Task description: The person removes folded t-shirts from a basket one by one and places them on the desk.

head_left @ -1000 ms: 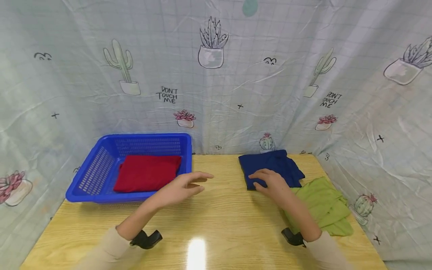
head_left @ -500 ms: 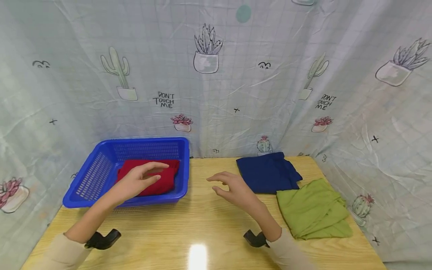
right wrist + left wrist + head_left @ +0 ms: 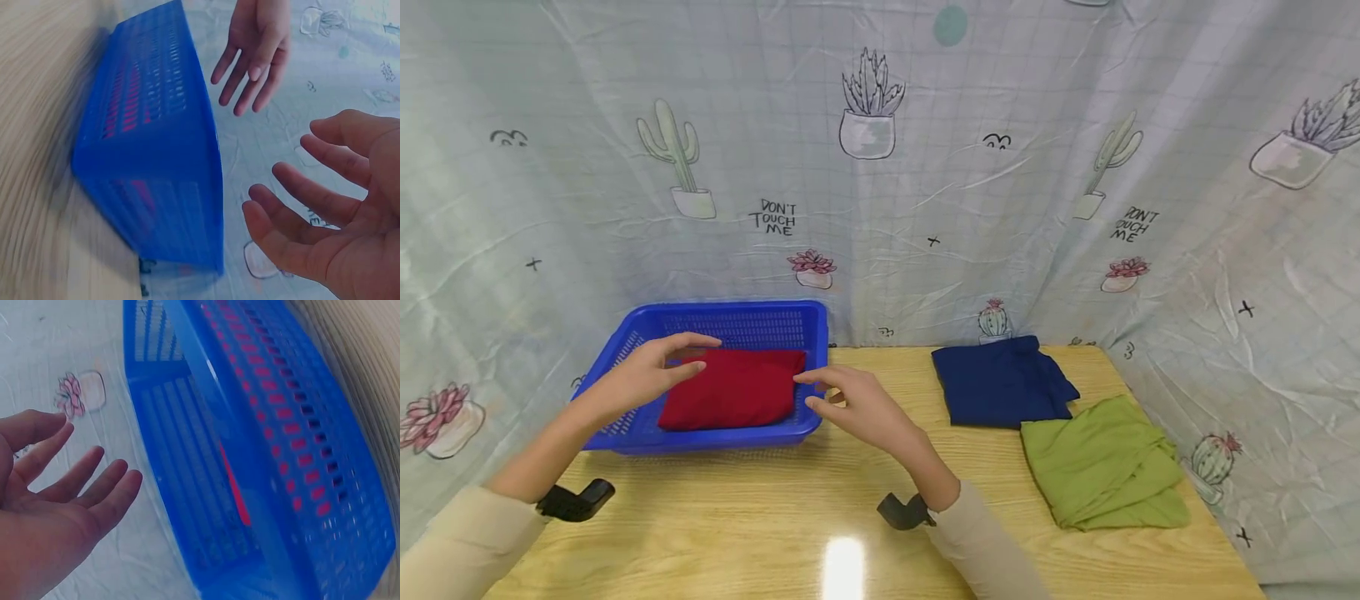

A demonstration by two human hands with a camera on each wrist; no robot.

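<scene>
A blue plastic basket (image 3: pixel 730 440) stands at the back left of the table, with a folded red cloth (image 3: pixel 741 387) lying in it. My left hand (image 3: pixel 643 375) hovers over the basket's left part, fingers relaxed and holding nothing. Over the basket's right rim is my right hand (image 3: pixel 861 404), its fingers loosely bent and also holding nothing. In the left wrist view the left hand (image 3: pixel 69 494) is apart from the basket wall (image 3: pixel 275 456). The right wrist view has the right hand (image 3: pixel 331 212) beside the basket (image 3: pixel 162 137), with a gap between them.
A folded dark blue cloth (image 3: pixel 1000 383) lies at the back right of the wooden table (image 3: pixel 737 533). In front of it is a folded green cloth (image 3: pixel 1101 467), near the table's right edge. A patterned curtain (image 3: pixel 910 192) hangs behind and at both sides.
Both hands have moved left: the left from the basket's right front corner to its left part, the right from the dark blue cloth to the basket's right rim. The cloths lie as before.
</scene>
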